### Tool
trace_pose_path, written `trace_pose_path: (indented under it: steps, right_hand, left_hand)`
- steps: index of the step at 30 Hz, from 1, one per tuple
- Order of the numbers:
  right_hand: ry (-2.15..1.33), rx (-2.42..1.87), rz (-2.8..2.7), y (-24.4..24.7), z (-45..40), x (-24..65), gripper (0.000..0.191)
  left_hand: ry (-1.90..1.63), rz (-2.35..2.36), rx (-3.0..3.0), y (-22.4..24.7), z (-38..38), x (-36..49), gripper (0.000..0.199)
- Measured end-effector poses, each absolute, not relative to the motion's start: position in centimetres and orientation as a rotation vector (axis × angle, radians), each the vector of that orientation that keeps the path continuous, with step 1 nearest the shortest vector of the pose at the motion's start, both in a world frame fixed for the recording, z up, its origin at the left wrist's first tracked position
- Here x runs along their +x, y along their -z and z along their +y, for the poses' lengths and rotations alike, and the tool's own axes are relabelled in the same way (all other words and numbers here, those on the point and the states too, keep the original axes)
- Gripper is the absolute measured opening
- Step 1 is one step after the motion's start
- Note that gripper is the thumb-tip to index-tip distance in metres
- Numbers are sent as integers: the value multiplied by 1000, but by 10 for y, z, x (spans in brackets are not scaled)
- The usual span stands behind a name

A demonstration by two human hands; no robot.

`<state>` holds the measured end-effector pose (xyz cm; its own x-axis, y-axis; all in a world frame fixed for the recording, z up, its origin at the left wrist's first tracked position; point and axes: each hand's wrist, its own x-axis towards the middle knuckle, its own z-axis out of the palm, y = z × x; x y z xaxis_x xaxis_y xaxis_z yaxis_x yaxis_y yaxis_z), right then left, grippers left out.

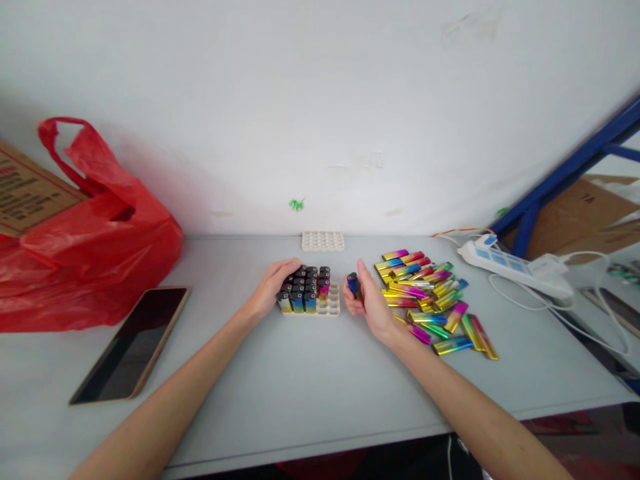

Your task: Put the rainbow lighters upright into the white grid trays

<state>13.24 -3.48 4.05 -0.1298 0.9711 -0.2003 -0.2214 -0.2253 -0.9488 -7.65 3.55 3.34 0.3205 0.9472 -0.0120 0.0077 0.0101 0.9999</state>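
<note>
A cream-white tray (329,307) with round cells stands on the table, its left part filled with several upright lighters (297,303) that have black tops and shiny coloured bodies. My left hand (273,288) curls around the tray's left side, fingers against the lighters at the back; some fingertips are hidden. Just right of the tray, my right hand (369,297) is closed on a dark blue lighter (354,285) with a black top, held tilted. Beside that hand lies a loose pile of shiny multicoloured lighter cases (425,287).
A second cream-white tray (323,241) sits against the wall. To the left are a phone (133,347) and a red plastic bag (115,247) with a cardboard box (35,190). A white power strip (515,267) with cables and a blue metal frame (565,173) occupy the right.
</note>
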Motion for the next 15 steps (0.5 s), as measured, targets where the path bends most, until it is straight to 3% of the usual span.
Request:
trace_pose_path:
  steps: [8,15]
  right_hand:
    - [-1396,-1294,-1049,-31,-33,130,49]
    - [-1435,-1293,-990,-32,-32,131,51]
  left_hand:
    - [-941,969,1361,-36,35,-76,39]
    - [-929,971,1353,-36,35,-76,40]
